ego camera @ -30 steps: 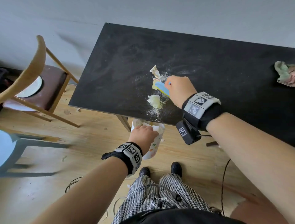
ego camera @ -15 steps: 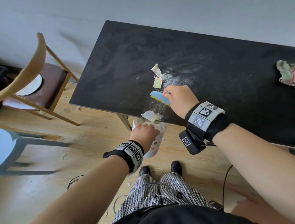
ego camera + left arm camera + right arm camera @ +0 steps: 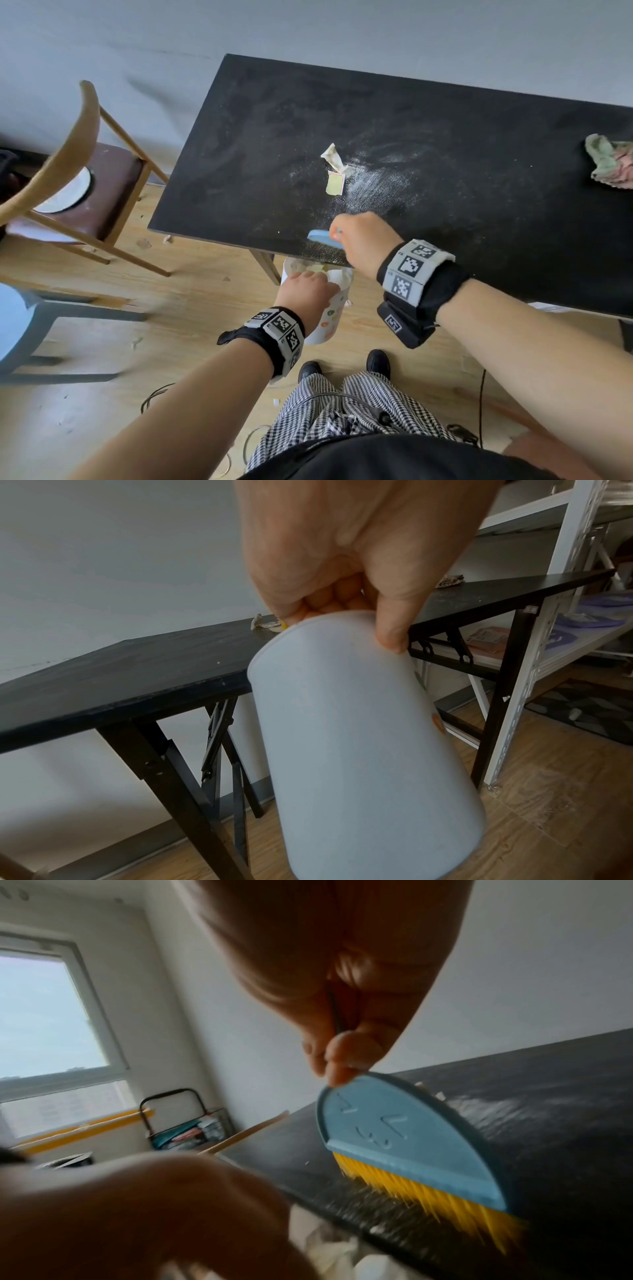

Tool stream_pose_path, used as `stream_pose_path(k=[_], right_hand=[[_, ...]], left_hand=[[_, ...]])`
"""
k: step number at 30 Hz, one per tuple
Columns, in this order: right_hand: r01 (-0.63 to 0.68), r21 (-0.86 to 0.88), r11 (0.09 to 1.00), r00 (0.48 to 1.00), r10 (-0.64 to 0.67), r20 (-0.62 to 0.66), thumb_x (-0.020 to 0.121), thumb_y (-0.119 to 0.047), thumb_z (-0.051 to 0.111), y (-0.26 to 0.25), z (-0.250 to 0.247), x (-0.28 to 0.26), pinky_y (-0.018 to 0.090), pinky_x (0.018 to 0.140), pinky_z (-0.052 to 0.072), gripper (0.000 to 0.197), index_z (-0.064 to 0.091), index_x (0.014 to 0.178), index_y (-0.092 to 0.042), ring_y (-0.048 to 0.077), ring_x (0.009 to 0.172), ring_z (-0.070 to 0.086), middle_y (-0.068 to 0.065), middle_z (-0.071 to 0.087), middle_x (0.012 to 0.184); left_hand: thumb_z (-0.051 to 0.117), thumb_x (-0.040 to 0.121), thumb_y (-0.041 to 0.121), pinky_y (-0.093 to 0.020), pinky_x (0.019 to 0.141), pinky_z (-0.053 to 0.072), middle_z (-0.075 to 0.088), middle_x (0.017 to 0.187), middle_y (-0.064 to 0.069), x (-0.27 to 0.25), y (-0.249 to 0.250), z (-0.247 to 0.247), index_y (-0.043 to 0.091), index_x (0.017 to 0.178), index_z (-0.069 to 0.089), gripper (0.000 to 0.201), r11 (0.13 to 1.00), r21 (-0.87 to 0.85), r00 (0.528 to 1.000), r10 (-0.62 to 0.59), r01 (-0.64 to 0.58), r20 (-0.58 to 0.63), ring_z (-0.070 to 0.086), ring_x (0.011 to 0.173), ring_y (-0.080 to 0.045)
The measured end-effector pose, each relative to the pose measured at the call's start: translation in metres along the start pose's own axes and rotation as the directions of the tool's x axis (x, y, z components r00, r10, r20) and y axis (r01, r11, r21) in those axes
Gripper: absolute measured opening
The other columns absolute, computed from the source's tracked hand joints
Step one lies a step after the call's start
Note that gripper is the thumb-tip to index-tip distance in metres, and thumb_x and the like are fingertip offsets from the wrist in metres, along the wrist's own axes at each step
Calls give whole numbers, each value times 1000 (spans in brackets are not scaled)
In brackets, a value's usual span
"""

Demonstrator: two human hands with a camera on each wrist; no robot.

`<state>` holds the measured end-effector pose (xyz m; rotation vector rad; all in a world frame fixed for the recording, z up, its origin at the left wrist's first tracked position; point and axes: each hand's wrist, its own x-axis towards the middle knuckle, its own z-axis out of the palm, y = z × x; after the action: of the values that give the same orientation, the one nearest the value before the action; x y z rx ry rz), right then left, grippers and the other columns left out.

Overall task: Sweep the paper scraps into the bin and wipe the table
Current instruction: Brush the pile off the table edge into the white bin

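The black table [image 3: 445, 178] carries white dust, a rag [image 3: 609, 164] at its far right, and two scraps [image 3: 335, 171] mid-top. My left hand [image 3: 305, 291] grips the bin [image 3: 359, 750] by its rim under the near edge. My right hand [image 3: 363, 240] pinches the blue brush [image 3: 411, 1139], bristles at that edge.

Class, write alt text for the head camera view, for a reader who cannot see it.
A right hand sweeps a blue brush at the near edge of a black table, above a white bin held by the left hand. Two paper scraps and white dust remain; a cloth lies far right.
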<state>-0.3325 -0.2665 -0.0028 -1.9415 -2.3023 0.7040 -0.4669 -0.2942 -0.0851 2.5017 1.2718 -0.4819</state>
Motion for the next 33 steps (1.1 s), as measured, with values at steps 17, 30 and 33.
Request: stream_pose_path(k=[17, 30, 33], right_hand=[[-227, -45, 973, 971, 223, -82, 92, -2, 43, 83, -30, 80, 37, 77, 45, 27, 57, 116, -1, 39, 102, 58, 21, 64, 110], [-124, -82, 989, 989, 117, -90, 86, 4, 51, 77, -73, 139, 33, 77, 46, 30, 58, 115, 1, 38, 104, 58, 19, 61, 118], [-64, -97, 993, 998, 62, -23, 89, 0, 50, 63, -70, 147, 29, 70, 45, 27, 61, 113, 1, 37, 99, 59, 19, 63, 116]], left_hand=[[55, 93, 19, -29, 92, 35, 52, 114, 2, 17, 14, -2, 28, 127, 52, 36, 996, -12, 995, -88, 88, 57, 49, 111, -20], [52, 94, 19, -29, 93, 34, 52, 113, 1, 24, 19, -9, 28, 127, 52, 34, 990, -9, 989, -138, 139, 52, 50, 109, -21], [53, 94, 22, -30, 94, 35, 53, 113, 1, 23, 21, -11, 28, 127, 52, 34, 989, -10, 988, -146, 147, 51, 50, 109, -21]])
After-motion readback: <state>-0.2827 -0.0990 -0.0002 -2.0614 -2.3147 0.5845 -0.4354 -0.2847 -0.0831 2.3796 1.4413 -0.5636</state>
